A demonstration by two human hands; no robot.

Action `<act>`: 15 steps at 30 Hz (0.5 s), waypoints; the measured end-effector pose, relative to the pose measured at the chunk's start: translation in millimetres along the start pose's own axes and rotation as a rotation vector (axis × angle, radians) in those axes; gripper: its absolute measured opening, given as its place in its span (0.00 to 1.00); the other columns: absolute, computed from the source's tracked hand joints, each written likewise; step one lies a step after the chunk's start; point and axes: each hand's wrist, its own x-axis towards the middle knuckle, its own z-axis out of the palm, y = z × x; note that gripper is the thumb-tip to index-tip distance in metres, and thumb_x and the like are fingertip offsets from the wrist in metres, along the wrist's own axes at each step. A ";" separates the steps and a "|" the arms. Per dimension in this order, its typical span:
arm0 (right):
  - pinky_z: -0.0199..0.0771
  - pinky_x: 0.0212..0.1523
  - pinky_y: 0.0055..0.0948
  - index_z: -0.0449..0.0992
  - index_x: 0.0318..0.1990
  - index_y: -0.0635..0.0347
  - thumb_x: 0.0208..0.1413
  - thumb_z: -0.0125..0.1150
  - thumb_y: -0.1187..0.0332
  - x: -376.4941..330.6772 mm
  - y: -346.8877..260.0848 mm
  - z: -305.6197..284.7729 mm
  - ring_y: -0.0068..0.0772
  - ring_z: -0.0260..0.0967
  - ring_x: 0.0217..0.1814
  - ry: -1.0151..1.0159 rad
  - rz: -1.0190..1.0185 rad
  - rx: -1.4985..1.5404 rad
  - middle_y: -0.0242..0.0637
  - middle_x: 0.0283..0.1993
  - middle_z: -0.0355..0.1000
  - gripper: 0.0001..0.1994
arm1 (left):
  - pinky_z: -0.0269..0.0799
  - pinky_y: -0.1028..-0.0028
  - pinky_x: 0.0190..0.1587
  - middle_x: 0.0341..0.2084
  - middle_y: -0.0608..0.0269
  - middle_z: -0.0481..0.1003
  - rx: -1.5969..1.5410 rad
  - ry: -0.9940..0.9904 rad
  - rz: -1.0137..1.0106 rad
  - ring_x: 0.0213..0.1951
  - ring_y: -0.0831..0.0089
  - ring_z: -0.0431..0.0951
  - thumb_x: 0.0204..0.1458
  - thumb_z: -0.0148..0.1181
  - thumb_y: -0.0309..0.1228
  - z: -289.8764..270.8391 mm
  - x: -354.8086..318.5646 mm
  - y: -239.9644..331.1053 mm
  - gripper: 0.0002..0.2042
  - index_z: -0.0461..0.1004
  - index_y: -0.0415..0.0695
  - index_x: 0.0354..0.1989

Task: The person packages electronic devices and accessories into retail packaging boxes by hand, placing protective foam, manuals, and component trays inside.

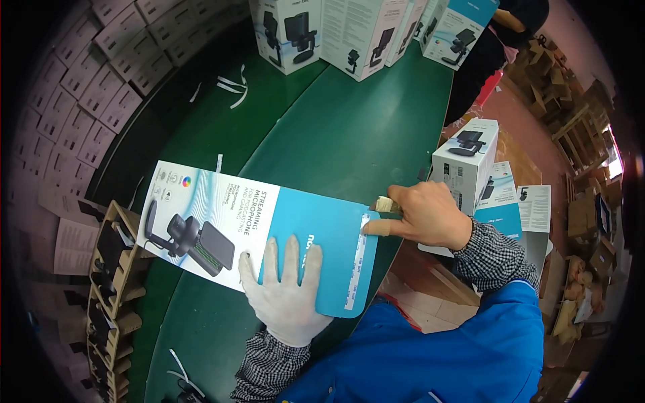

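A white and blue microphone box (208, 201) lies on the green table, with its blue flap (336, 258) toward me. My left hand (289, 295), in a white glove, rests on the box with its fingers spread flat. Along the flap's edge runs a whitish adhesive strip (356, 269) with printed marks. At the strip's far end, by the flap's corner, my right hand (430, 215) is closed in a pinch. Its thumb and forefinger wear tan wraps. Exactly how much of the strip sits between those fingertips is hidden.
Several upright microphone boxes (363, 40) stand at the table's far end. Another box (465, 161) and blue-flapped cartons (500, 215) stand to the right. White strip scraps (235, 87) lie on the green table (322, 127). A wooden rack (111, 282) is at left; a person (470, 67) stands far right.
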 end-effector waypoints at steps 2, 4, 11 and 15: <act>0.62 0.17 0.18 0.73 0.21 0.64 0.50 0.57 0.45 -0.2 -0.6 -0.2 0.30 0.62 0.11 -0.033 0.014 -0.047 0.38 0.13 0.66 0.26 | 0.48 0.39 0.55 0.47 0.48 0.68 -0.012 -0.004 0.002 0.52 0.47 0.66 0.36 0.62 0.49 -1.1 0.4 0.6 0.29 0.68 0.46 0.46; 0.62 0.16 0.18 0.73 0.21 0.64 0.51 0.56 0.46 -2.3 -0.2 2.9 0.28 0.61 0.11 0.010 -0.093 0.145 0.36 0.13 0.66 0.26 | 0.48 0.40 0.56 0.47 0.48 0.68 -0.026 0.008 -0.005 0.52 0.47 0.66 0.36 0.62 0.48 -1.6 0.8 1.4 0.28 0.69 0.45 0.46; 0.53 0.14 0.19 0.71 0.24 0.61 0.56 0.50 0.61 35.1 49.0 -2.8 0.19 0.49 0.11 0.365 -0.528 1.199 0.23 0.12 0.57 0.14 | 0.56 0.45 0.54 0.48 0.52 0.66 0.014 -0.044 -0.024 0.52 0.50 0.65 0.43 0.59 0.42 -17.7 3.8 -2.8 0.21 0.69 0.46 0.45; 0.63 0.19 0.26 0.71 0.31 0.61 0.51 0.52 0.46 99.8 98.1 37.6 0.34 0.62 0.15 0.080 0.176 0.146 0.32 0.15 0.64 0.23 | 0.57 0.50 0.56 0.49 0.51 0.66 -0.073 -0.089 0.060 0.53 0.52 0.66 0.42 0.59 0.38 -28.0 17.7 -17.0 0.20 0.69 0.43 0.44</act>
